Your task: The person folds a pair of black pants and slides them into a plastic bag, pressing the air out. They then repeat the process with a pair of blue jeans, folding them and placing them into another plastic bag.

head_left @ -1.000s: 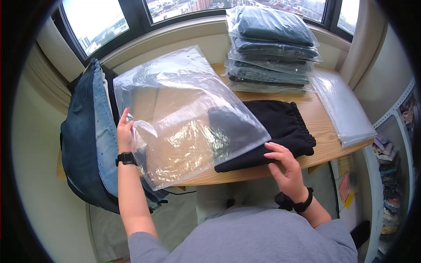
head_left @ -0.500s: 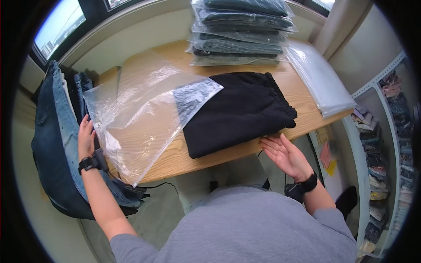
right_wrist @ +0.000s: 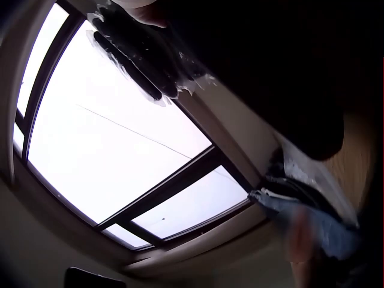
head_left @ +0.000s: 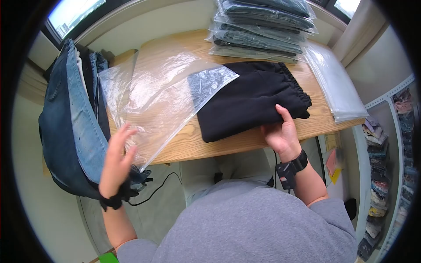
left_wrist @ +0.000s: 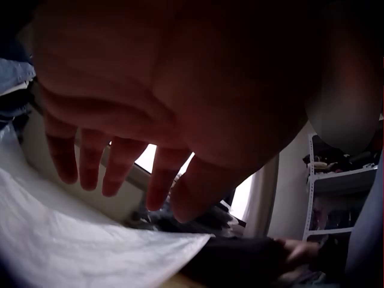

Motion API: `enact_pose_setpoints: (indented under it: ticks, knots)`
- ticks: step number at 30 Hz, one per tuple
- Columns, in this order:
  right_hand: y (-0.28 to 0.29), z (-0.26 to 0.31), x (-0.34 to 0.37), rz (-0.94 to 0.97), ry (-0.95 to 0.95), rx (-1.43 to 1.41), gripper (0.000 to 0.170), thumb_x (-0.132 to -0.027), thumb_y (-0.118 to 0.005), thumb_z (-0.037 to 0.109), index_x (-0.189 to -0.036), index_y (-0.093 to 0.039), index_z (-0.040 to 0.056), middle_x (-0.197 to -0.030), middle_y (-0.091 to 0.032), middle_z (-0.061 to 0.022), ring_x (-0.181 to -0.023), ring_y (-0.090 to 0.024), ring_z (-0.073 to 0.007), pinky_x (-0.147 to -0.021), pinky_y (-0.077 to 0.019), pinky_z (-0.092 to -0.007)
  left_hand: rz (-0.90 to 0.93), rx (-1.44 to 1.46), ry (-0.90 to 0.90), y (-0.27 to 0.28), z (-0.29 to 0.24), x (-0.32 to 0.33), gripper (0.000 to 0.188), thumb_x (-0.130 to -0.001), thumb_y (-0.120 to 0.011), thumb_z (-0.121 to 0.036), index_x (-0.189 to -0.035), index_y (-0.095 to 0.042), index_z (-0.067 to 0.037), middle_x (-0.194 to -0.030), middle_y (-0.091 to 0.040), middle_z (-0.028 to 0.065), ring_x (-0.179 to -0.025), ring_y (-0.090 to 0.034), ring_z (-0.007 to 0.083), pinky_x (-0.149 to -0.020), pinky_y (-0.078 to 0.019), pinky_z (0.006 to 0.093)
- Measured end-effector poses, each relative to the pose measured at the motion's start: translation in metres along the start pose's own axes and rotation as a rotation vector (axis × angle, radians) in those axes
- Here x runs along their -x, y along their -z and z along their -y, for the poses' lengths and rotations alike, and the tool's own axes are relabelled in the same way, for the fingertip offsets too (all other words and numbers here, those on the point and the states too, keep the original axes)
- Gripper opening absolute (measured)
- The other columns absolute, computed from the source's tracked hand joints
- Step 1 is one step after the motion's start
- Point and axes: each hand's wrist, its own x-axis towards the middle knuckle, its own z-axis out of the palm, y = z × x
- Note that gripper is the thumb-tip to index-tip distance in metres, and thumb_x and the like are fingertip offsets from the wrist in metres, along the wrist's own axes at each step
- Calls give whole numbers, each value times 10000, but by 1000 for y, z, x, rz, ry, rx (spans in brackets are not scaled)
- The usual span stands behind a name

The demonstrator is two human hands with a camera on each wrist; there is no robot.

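Note:
Folded black pants (head_left: 250, 98) with a gathered elastic edge lie on the wooden table, also showing dark in the right wrist view. My right hand (head_left: 283, 136) grips their near edge, thumb on top and the other fingers hidden underneath. A clear plastic bag (head_left: 162, 87) lies flat to the left, one corner overlapping the pants. My left hand (head_left: 117, 160) hovers by the bag's near left corner, fingers extended and holding nothing. The left wrist view shows that palm (left_wrist: 162, 90) above the bag (left_wrist: 78, 222).
Several bagged folded garments (head_left: 263, 33) are stacked at the back of the table (head_left: 175, 149). Flat clear bags (head_left: 335, 83) lie at the right end. A heap of jeans (head_left: 66, 118) hangs at the left. Shelves of clothing (head_left: 379, 175) stand at right.
The bag, held up by my left hand earlier, now lies on the table. My left hand has let go and come nearer. My right hand has taken hold of the pants' edge.

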Motion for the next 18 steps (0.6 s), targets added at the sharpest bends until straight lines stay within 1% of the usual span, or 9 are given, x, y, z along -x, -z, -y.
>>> enact_pose_setpoints:
  ticks: [3, 4, 6, 7, 8, 9, 13, 16, 18]
  knots:
    - [8, 17, -15, 117, -4, -90, 386, -747, -685, 221, -1094, -583, 86, -1090, -621, -54, -1026, -576, -241, -952, -442, -384, 52, -105, -108, -42, -8, 6, 368, -801, -620, -60, -1165, -566, -55, -1304, -481, 168, -1212, -443, 339, -1019, -352, 401]
    - [18, 24, -24, 136, 44, -113, 438, -765, -631, 273, -1141, -562, 57, -1116, -611, -94, -1052, -568, -277, -979, -433, -418, 46, -105, -101, -52, -8, 7, 368, -801, -620, -60, -1165, -566, -55, -1304, -481, 168, -1212, -443, 339, -1019, -352, 401]
    - [44, 47, -33, 177, 68, -77, 431, -792, -595, 320, -1128, -577, 51, -1136, -613, -100, -1052, -575, -274, -974, -437, -412, 40, -236, -123, -69, -8, 9, 341, -771, -651, -76, -1103, -582, -47, -1214, -529, 157, -1121, -501, 336, -941, -424, 402]
    - [54, 56, -28, 232, 60, -68, 431, -801, -581, 332, -1127, -582, 49, -1143, -613, -102, -1053, -578, -273, -972, -439, -409, 33, -234, -115, -74, -5, 9, 341, -771, -651, -76, -1103, -582, -47, -1214, -529, 157, -1121, -501, 336, -941, -424, 402]
    - [62, 65, -26, 238, 54, -58, 431, -801, -581, 332, -1127, -582, 49, -1143, -613, -102, -1053, -578, -273, -972, -439, -409, -12, -230, -111, -79, -3, 10, 312, -761, -654, -70, -1064, -591, -41, -1160, -552, 145, -1074, -526, 324, -898, -449, 392]
    - [71, 74, -22, 239, 123, -34, 443, -814, -564, 341, -1145, -577, 47, -1160, -608, -105, -1059, -578, -271, -969, -441, -407, -55, -225, -105, -83, -1, 12, 282, -750, -656, -65, -1026, -600, -36, -1105, -576, 134, -1027, -551, 313, -855, -474, 383]
    - [105, 103, -8, 206, 295, 9, 482, -832, -538, 356, -1185, -558, 29, -1175, -605, -111, -1058, -582, -270, -954, -447, -401, -136, -251, -111, -90, 5, 8, 200, -767, -630, -47, -963, -608, -23, -1021, -607, 123, -969, -576, 301, -809, -491, 368]
    - [115, 117, 10, 182, 322, 61, 525, -823, -542, 378, -1213, -533, 28, -1207, -581, -110, -1076, -565, -268, -952, -443, -396, -133, -261, -146, -92, 7, 6, 131, -805, -583, -39, -932, -599, -11, -952, -625, 135, -888, -595, 312, -760, -495, 378]
    - [114, 120, 23, 199, 289, 99, 565, -821, -532, 413, -1245, -511, 41, -1242, -557, -110, -1101, -547, -274, -960, -433, -403, -156, -246, -80, -95, 8, 3, 135, -810, -574, -36, -941, -596, -13, -946, -622, 144, -870, -593, 322, -747, -491, 385]
